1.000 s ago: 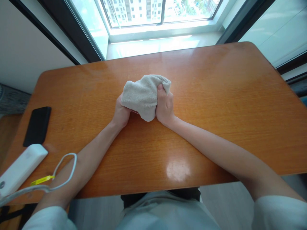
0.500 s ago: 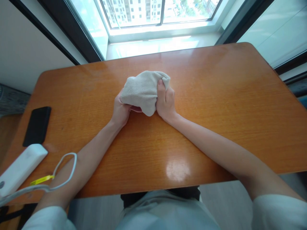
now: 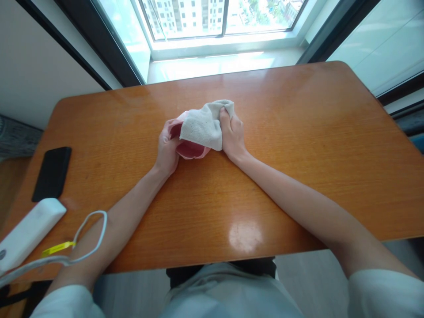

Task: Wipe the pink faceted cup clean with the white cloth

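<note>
A pink, hollow, bowl-like container (image 3: 191, 150) with an uneven rim is at the middle of the table. My left hand (image 3: 166, 148) is closed around its left side, with the thumb over the rim. Bunched in my right hand (image 3: 232, 136) is a pale grey cloth (image 3: 202, 126), the thumb pressed on its upper right part. The cloth drapes across the container's opening and right side, hiding much of it. Some of the dark pink inside shows left of and below the cloth. The fingers of my right hand are partly covered by the cloth.
A wooden table (image 3: 298, 154) spans the view beneath a window (image 3: 225, 39). At the left lie a black phone (image 3: 52, 173) and a white power strip (image 3: 31, 232). Its white cable (image 3: 99, 238), with a yellow tag (image 3: 58, 248), loops over my left forearm.
The cloth has shifted right and drawn back from my left hand, uncovering the left part and lower rim of the pink container. My right hand has moved slightly right.
</note>
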Available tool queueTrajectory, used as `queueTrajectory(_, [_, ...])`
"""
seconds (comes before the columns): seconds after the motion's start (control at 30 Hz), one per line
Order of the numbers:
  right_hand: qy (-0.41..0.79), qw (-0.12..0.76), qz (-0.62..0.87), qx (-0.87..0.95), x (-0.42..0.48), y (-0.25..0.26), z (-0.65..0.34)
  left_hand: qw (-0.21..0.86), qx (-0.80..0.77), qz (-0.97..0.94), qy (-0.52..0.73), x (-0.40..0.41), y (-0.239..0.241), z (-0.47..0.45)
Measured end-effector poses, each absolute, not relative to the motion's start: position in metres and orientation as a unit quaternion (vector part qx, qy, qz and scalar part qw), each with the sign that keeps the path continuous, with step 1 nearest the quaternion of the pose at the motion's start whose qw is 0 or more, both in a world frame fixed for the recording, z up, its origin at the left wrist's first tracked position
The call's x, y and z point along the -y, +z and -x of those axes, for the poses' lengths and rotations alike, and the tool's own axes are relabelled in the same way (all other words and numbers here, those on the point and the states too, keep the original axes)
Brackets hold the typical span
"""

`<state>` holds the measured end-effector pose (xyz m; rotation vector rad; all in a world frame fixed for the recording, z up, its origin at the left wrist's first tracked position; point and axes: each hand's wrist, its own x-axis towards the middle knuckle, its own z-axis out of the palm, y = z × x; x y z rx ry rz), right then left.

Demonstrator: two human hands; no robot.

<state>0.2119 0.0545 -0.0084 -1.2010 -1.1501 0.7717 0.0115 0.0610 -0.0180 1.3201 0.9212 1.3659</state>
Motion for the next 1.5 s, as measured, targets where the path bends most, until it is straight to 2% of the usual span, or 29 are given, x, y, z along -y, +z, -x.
queueTrajectory(0.1, [0.357, 0.627, 0.517, 0.460, -0.054, -0.009, -0.214, 0.480, -0.386, -0.576, 0.538, -0.059, -0.019, -0.011])
queueTrajectory(0.23, [0.320, 0.644, 0.545, 0.431, -0.056, -0.011, -0.216, 0.472, -0.380, -0.605, 0.517, -0.052, -0.013, -0.013])
queueTrajectory(0.5, [0.351, 0.685, 0.515, 0.377, -0.067, -0.013, -0.226, 0.365, -0.417, -0.684, 0.475, -0.037, 0.001, -0.015])
queueTrajectory(0.63, [0.341, 0.716, 0.498, 0.350, -0.078, -0.014, -0.239, 0.384, -0.402, -0.692, 0.460, -0.039, 0.001, -0.013])
queueTrajectory(0.93, [0.339, 0.642, 0.566, 0.390, -0.072, -0.003, -0.240, 0.455, -0.370, -0.662, 0.467, -0.054, -0.012, -0.013])
queueTrajectory(1.27, [0.367, 0.697, 0.500, 0.359, -0.067, -0.010, -0.239, 0.397, -0.382, -0.696, 0.460, -0.050, -0.008, -0.014])
queueTrajectory(1.5, [0.404, 0.693, 0.502, 0.325, -0.009, -0.008, -0.238, 0.343, -0.366, -0.711, 0.493, -0.044, -0.006, -0.013])
